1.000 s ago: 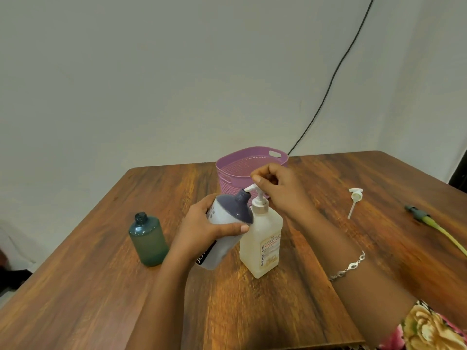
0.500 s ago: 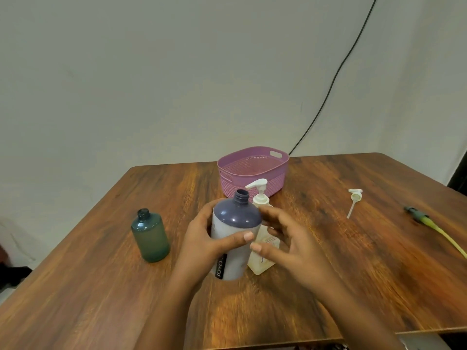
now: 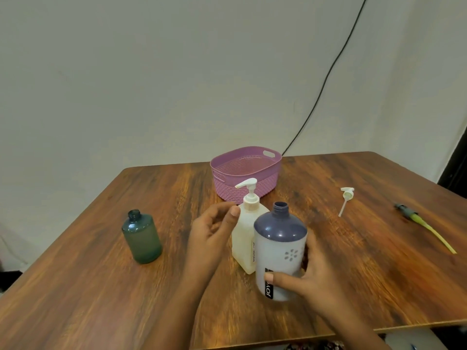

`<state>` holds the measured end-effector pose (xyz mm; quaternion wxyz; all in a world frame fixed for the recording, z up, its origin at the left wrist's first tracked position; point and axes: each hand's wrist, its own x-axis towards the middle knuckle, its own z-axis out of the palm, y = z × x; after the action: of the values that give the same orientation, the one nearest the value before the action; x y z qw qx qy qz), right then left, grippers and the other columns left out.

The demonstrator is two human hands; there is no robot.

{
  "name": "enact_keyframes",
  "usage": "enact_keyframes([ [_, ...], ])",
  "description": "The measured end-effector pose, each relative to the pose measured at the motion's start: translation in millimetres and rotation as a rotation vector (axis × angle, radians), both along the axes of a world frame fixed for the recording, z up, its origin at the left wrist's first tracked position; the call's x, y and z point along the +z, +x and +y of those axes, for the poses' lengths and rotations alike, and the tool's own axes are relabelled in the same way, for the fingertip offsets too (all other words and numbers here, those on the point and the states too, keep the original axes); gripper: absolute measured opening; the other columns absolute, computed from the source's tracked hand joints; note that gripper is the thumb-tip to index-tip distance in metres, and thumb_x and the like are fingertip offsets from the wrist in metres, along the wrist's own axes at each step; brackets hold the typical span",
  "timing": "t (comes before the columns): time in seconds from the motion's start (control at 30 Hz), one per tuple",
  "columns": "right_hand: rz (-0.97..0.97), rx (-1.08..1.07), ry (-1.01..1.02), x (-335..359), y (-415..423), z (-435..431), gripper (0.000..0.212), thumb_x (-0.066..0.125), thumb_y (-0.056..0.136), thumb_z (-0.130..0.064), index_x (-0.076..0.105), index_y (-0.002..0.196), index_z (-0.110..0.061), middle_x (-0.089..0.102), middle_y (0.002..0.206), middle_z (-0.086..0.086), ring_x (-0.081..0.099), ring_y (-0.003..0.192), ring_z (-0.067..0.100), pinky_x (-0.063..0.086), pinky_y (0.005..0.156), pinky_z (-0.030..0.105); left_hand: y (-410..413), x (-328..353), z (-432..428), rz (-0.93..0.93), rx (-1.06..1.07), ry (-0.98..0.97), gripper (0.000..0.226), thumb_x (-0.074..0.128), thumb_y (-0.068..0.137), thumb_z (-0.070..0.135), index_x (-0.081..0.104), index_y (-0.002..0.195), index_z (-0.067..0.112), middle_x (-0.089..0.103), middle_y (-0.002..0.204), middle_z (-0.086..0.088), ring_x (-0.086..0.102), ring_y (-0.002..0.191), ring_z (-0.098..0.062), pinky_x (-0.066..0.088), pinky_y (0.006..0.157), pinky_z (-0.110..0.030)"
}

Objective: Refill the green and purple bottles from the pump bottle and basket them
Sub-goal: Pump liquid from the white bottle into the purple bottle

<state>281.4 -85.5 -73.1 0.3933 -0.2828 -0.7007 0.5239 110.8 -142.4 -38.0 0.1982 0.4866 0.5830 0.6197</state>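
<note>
The purple bottle [image 3: 279, 251], uncapped with a pale lower body, stands upright in front of the pump bottle [image 3: 246, 228]. My right hand [image 3: 307, 276] grips its lower part, thumb across the front. My left hand [image 3: 214, 231] hovers just left of the pump bottle with loosely curled fingers and holds nothing. The green bottle [image 3: 142, 237] stands uncapped at the left of the table, apart from both hands. The pink basket [image 3: 246, 173] sits behind the pump bottle, with nothing visible inside.
A loose white pump head [image 3: 345, 198] with its tube lies to the right on the wooden table [image 3: 101, 286]. Further right lies a green-and-yellow pump part [image 3: 424, 226]. A black cable [image 3: 326, 79] runs down the wall behind.
The purple bottle passed from my left hand to my right and moved rightward, now upright. My right hand left the pump head. My left hand let go and drew back left.
</note>
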Motion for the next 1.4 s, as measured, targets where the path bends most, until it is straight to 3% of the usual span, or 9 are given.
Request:
enact_keyframes([
  [0.13,-0.054,-0.039,0.008,-3,11,6,0.087,0.08,0.036,-0.045,0.043,0.114,-0.039,0.058,0.104,-0.031,0.055,0.098,-0.009,0.048,0.071,0.014,-20,-12,19,0.105,0.132,-0.091,0.044,0.066,0.079,0.036,0.057,0.12,0.023,0.057,0.124,0.005,0.052,0.115,-0.01,0.044,0.094,-0.031],
  [0.33,-0.132,-0.021,0.065,2,9,12,0.092,0.078,0.039,-0.05,0.038,0.121,-0.042,0.054,0.111,-0.029,0.051,0.103,-0.011,0.046,0.075,0.013,-30,-4,52,0.129,-0.097,-0.1,0.061,0.074,0.078,0.018,0.045,0.129,0.033,0.047,0.125,0.024,0.042,0.123,-0.004,0.036,0.099,-0.03],
  [0.47,-0.124,0.004,0.064,3,4,16,0.091,0.079,0.04,-0.048,0.038,0.121,-0.042,0.054,0.114,-0.025,0.051,0.103,-0.011,0.046,0.076,0.011,-28,-7,64,0.143,-0.238,-0.241,0.071,0.075,0.065,0.032,0.044,0.129,0.031,0.053,0.131,0.008,0.049,0.121,-0.012,0.042,0.102,-0.04],
  [0.57,-0.13,0.02,0.066,1,1,17,0.09,0.078,0.041,-0.048,0.038,0.121,-0.041,0.055,0.113,-0.026,0.051,0.104,-0.01,0.045,0.077,0.013,-27,-10,64,0.158,-0.271,-0.275,0.064,0.072,0.063,0.038,0.048,0.122,0.034,0.058,0.123,0.009,0.055,0.112,-0.011,0.046,0.099,-0.043],
  [0.67,-0.125,0.026,0.05,0,0,19,0.089,0.079,0.04,-0.047,0.039,0.119,-0.04,0.056,0.111,-0.026,0.052,0.103,-0.009,0.046,0.076,0.013,-30,-10,63,0.155,-0.297,-0.315,0.074,0.074,0.061,0.042,0.05,0.128,0.024,0.058,0.123,0.008,0.056,0.112,-0.011,0.046,0.099,-0.042],
  [0.87,-0.124,0.028,0.042,-1,0,22,0.088,0.08,0.041,-0.044,0.041,0.119,-0.038,0.056,0.108,-0.03,0.053,0.102,-0.008,0.047,0.075,0.013,-37,-11,62,0.158,-0.36,-0.375,0.082,0.077,0.057,0.038,0.047,0.132,0.024,0.057,0.125,0.007,0.057,0.112,-0.012,0.049,0.096,-0.042],
  [1.1,-0.142,0.021,0.03,0,0,23,0.085,0.079,0.04,-0.044,0.04,0.116,-0.041,0.054,0.107,-0.034,0.051,0.1,-0.013,0.046,0.072,0.008,-22,-24,64,0.131,-0.059,-0.26,0.063,0.084,0.063,0.031,0.054,0.117,0.021,0.057,0.119,0.006,0.055,0.109,-0.013,0.048,0.089,-0.034],
  [1.27,-0.161,0.003,0.029,1,-1,26,0.082,0.082,0.045,-0.035,0.039,0.114,-0.042,0.055,0.109,-0.025,0.051,0.099,-0.013,0.046,0.071,0.009,-3,-25,62,0.163,0.36,-0.164,0.07,0.08,0.07,0.025,0.048,0.132,0.018,0.05,0.124,0.001,0.047,0.114,-0.018,0.041,0.087,-0.032],
  [1.4,-0.177,-0.001,0.033,2,-4,25,0.09,0.078,0.037,-0.049,0.036,0.117,-0.043,0.053,0.116,-0.02,0.051,0.104,-0.005,0.046,0.076,0.015,6,-31,61,0.221,0.563,-0.206,0.069,0.078,0.073,0.031,0.047,0.133,0.017,0.048,0.132,-0.002,0.043,0.12,-0.021,0.037,0.087,-0.029],
])
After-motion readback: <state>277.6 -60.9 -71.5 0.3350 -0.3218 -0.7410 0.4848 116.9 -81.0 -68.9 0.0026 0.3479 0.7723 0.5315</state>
